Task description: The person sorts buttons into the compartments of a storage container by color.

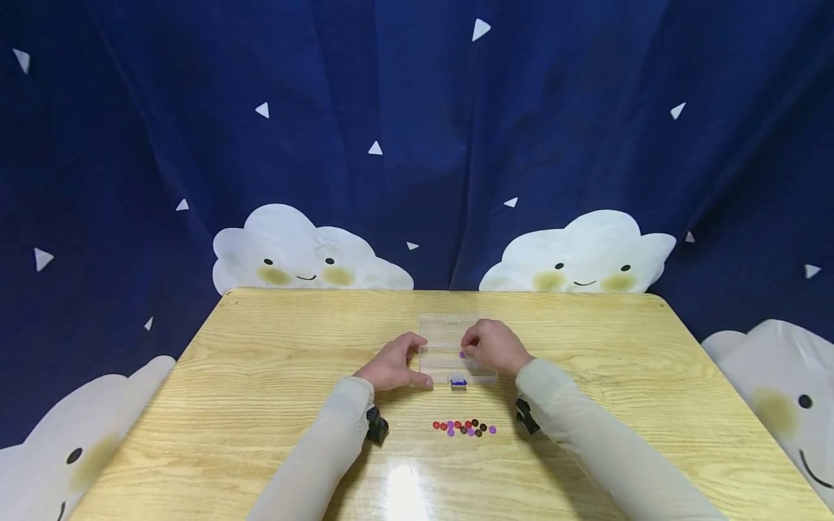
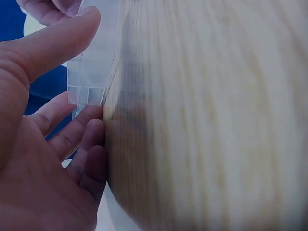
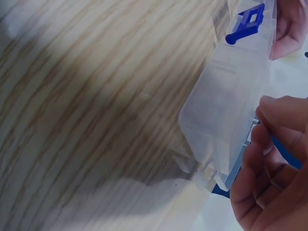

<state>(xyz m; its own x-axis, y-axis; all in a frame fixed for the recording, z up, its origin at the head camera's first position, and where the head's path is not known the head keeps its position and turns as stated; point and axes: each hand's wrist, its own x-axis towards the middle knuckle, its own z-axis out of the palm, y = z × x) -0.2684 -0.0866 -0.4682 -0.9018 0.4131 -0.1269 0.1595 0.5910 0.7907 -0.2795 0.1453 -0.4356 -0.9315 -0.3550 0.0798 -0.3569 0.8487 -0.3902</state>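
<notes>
A clear plastic box [image 1: 449, 367] lies on the table with its transparent lid [image 1: 441, 331] swung back; a blue latch [image 3: 248, 24] marks its front. My left hand [image 1: 394, 363] holds the box's left end, thumb at the front corner and fingers toward the back. In the left wrist view, the fingers [image 2: 91, 130] meet the box's end wall. Over the box's right part, my right hand [image 1: 495, 346] pinches a small purple bead [image 1: 462, 354] between thumb and fingertips. In the right wrist view, the bead is hidden by the fingers [image 3: 262, 137].
Several small red, purple and dark brown beads [image 1: 458, 425] lie in a loose row on the wooden table [image 1: 274, 405], in front of the box between both forearms. A dark blue curtain [image 1: 430, 181] with white clouds hangs behind the table's far edge.
</notes>
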